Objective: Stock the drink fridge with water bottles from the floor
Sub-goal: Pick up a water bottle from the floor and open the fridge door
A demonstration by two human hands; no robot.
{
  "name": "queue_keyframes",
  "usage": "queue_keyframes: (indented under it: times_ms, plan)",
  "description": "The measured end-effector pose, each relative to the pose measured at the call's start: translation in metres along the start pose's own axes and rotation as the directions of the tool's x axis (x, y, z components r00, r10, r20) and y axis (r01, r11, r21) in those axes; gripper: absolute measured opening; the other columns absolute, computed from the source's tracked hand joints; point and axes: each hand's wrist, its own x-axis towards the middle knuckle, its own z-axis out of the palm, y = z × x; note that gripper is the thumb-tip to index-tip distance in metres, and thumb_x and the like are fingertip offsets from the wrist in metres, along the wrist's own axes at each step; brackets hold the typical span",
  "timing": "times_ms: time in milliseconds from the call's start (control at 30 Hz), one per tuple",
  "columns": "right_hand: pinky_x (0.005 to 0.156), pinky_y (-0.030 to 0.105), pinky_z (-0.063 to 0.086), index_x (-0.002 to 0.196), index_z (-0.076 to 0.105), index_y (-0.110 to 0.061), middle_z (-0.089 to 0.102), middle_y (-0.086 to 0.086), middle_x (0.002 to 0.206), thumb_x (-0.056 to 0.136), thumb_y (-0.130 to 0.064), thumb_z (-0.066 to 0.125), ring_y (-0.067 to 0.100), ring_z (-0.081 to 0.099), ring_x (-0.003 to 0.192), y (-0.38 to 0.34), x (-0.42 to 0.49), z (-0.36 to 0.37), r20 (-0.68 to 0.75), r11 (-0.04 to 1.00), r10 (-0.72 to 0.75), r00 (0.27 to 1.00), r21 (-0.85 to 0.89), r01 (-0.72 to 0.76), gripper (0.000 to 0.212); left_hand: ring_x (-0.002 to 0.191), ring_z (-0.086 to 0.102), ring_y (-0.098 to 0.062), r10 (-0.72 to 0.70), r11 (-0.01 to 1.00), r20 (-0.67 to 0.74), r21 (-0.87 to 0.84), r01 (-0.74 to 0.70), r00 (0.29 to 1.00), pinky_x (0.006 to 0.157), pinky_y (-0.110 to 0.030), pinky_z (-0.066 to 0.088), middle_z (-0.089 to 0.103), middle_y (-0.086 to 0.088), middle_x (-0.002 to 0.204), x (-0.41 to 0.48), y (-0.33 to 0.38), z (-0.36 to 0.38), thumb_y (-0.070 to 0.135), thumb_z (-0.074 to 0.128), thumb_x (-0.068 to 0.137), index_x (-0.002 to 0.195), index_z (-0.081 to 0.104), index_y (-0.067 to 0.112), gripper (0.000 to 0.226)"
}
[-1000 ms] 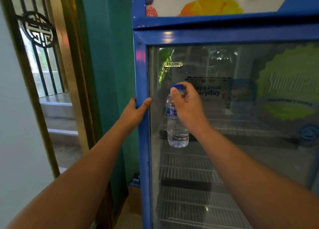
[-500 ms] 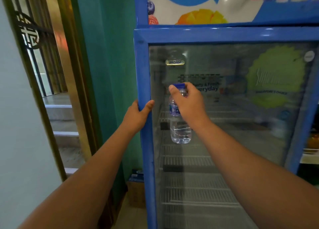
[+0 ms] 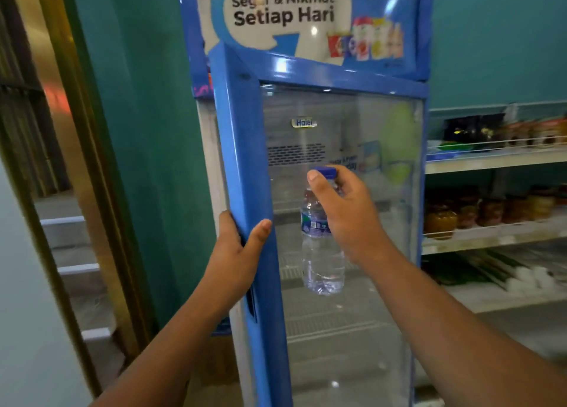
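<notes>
A tall blue drink fridge (image 3: pixel 306 66) stands ahead with its glass door (image 3: pixel 242 161) swung partly out from the left edge. My left hand (image 3: pixel 236 253) grips that left door edge, thumb on the front of the frame. My right hand (image 3: pixel 346 216) holds a clear water bottle (image 3: pixel 322 265) with a blue cap and blue label by its upper part, upright in front of the glass. Through the glass I see bare white wire shelves.
A teal wall (image 3: pixel 147 130) and a gold-framed doorway (image 3: pixel 70 130) with steps lie to the left. To the right, white store shelves (image 3: pixel 491 161) carry jars and packets. A cardboard box sits low beside the fridge.
The fridge door has swung outward from its left edge with my left hand on it. My view has shifted, showing more of the top sign and the shelves at right. The bottle stays in my right hand.
</notes>
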Motion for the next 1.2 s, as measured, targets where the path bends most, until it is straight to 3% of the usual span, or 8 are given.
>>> queue_keyframes:
  times_ms: [200, 267, 467, 733, 900, 1000, 1133, 1200]
  plan:
    - [0.063, 0.031, 0.055, 0.085, 0.064, -0.020, 0.066, 0.007, 0.082, 0.089, -0.032, 0.061, 0.013, 0.063, 0.069, -0.058, -0.060, -0.074, -0.010, 0.999, -0.017, 1.000, -0.040, 0.017, 0.013, 0.074, 0.053, 0.017, 0.076, 0.992, 0.108, -0.107, -0.065, 0.991, 0.062, -0.004, 0.043, 0.050, 0.016, 0.090, -0.070, 0.058, 0.041, 0.048, 0.030, 0.085, 0.107, 0.038, 0.021, 0.036]
    - [0.060, 0.030, 0.055, 0.085, 0.064, -0.021, 0.066, 0.006, 0.082, 0.090, -0.030, 0.060, 0.012, 0.064, 0.067, -0.075, -0.082, -0.103, -0.005, 0.998, 0.003, 1.000, -0.065, -0.003, 0.012, 0.069, 0.054, 0.006, 0.059, 0.988, 0.094, -0.145, -0.044, 0.994, 0.062, -0.009, 0.043, 0.052, 0.007, 0.082, -0.090, 0.076, 0.058, 0.052, 0.025, 0.088, 0.094, 0.046, 0.019, 0.039]
    - [0.067, 0.042, 0.055, 0.082, 0.064, -0.024, 0.066, -0.003, 0.072, 0.083, -0.037, 0.060, 0.015, 0.063, 0.067, -0.116, -0.144, -0.189, -0.023, 0.986, 0.017, 1.000, -0.168, -0.020, 0.014, 0.092, 0.059, -0.037, 0.032, 0.967, 0.193, -0.255, 0.018, 0.981, 0.085, -0.057, 0.050, 0.060, -0.017, 0.092, -0.137, 0.126, 0.119, 0.054, 0.037, 0.091, 0.087, 0.056, 0.020, 0.039]
    - [0.066, 0.031, 0.054, 0.083, 0.063, -0.023, 0.067, 0.000, 0.076, 0.088, -0.029, 0.060, 0.013, 0.065, 0.069, -0.154, -0.186, -0.274, -0.130, 0.973, -0.016, 0.991, -0.229, -0.014, 0.009, 0.078, 0.061, -0.023, 0.094, 0.963, 0.425, -0.268, 0.026, 0.900, 0.082, -0.051, 0.055, 0.058, -0.012, 0.084, -0.167, 0.190, 0.204, 0.033, 0.044, 0.095, 0.085, 0.049, 0.016, 0.021]
    - [0.065, 0.026, 0.055, 0.081, 0.065, -0.029, 0.069, -0.001, 0.076, 0.087, -0.030, 0.061, 0.012, 0.066, 0.070, -0.161, -0.202, -0.306, -0.189, 0.970, 0.001, 0.982, -0.237, -0.047, 0.008, 0.086, 0.062, -0.041, 0.155, 0.966, 0.471, -0.256, -0.034, 0.868, 0.078, -0.056, 0.054, 0.061, -0.028, 0.093, -0.175, 0.217, 0.244, 0.039, 0.048, 0.092, 0.085, 0.048, 0.015, 0.024]
    - [0.066, 0.025, 0.055, 0.079, 0.066, -0.032, 0.070, -0.004, 0.076, 0.086, -0.029, 0.061, 0.011, 0.067, 0.073, -0.156, -0.209, -0.315, -0.196, 0.968, 0.005, 0.981, -0.244, -0.054, 0.010, 0.093, 0.064, -0.035, 0.173, 0.965, 0.572, -0.260, -0.022, 0.802, 0.082, -0.047, 0.056, 0.064, -0.022, 0.099, -0.170, 0.218, 0.254, 0.035, 0.048, 0.093, 0.092, 0.055, 0.017, 0.020]
    - [0.063, 0.022, 0.054, 0.083, 0.064, -0.027, 0.069, -0.003, 0.074, 0.087, -0.027, 0.061, 0.007, 0.066, 0.069, -0.141, -0.215, -0.305, -0.159, 0.975, 0.030, 0.987, -0.212, -0.064, 0.005, 0.102, 0.056, -0.003, 0.141, 0.981, 0.801, -0.036, -0.188, 0.582, 0.086, -0.018, 0.044, 0.055, 0.015, 0.116, -0.171, 0.191, 0.243, 0.031, 0.043, 0.097, 0.127, 0.051, 0.029, 0.031]
    - [0.064, 0.027, 0.057, 0.083, 0.065, -0.025, 0.069, 0.000, 0.076, 0.084, -0.030, 0.061, 0.010, 0.067, 0.069, -0.128, -0.213, -0.291, -0.127, 0.981, 0.059, 0.990, -0.178, -0.082, 0.006, 0.105, 0.056, -0.001, 0.096, 0.979, 0.822, 0.023, -0.201, 0.562, 0.092, -0.023, 0.047, 0.056, 0.015, 0.123, -0.170, 0.165, 0.232, 0.034, 0.046, 0.095, 0.130, 0.048, 0.032, 0.035]
